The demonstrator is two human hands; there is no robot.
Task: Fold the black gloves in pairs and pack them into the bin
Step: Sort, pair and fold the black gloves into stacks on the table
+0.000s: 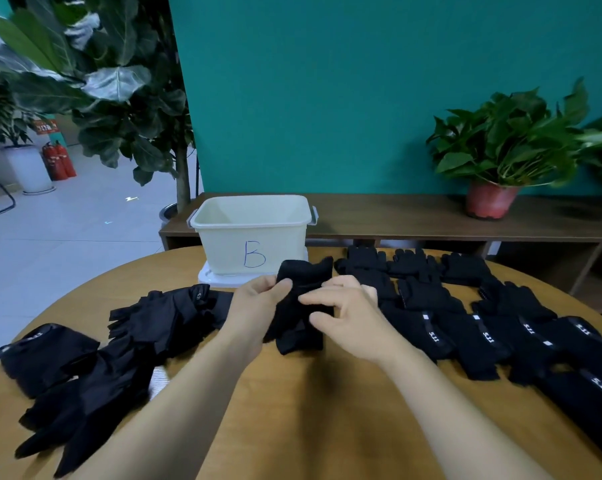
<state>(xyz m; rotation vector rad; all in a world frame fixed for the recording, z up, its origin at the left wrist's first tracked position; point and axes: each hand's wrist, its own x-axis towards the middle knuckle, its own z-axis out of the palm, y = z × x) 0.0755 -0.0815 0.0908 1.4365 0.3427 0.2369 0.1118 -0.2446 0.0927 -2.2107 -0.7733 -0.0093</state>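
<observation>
Both hands hold a pair of black gloves [301,306] above the middle of the round wooden table [292,410]. My left hand [258,303] pinches the pair's left edge with thumb and fingers. My right hand [344,313] grips its right side, fingers curled over the fabric. The pair's upper end stands up in front of the cream bin [251,233], which is marked with a blue B and looks empty. More black gloves lie in a loose pile on the left [95,362] and in rows on the right [483,323].
The bin stands on a white lid [212,277] at the table's far edge. Behind it runs a low dark wooden shelf [396,220] with a potted plant [500,161] in a red pot. A tall leafy plant [102,81] stands at the back left.
</observation>
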